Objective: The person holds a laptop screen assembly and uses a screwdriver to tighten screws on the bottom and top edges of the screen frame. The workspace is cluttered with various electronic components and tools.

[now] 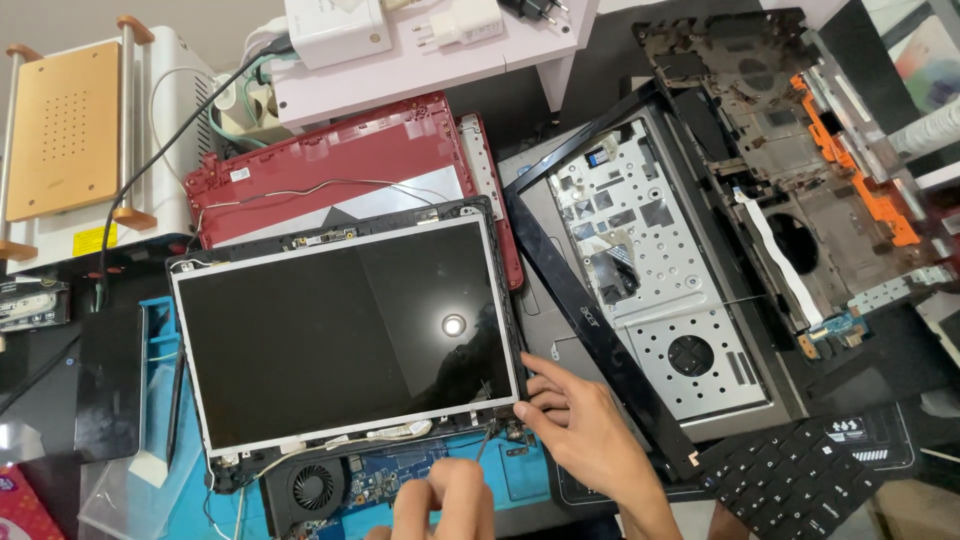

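While the right hand [580, 425] rests open-fingered on the laptop screen panel [345, 335]'s near right corner, the left hand [445, 500] pinches a thin tool [484, 443]; the panel looks light, stiff, fragile, best gripped by its edges.

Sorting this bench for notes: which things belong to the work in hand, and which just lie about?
In hand: right hand on screen panel; left hand, thin tool; fan board.
Lying about: red lid, grey chassis, keyboard, chargers.
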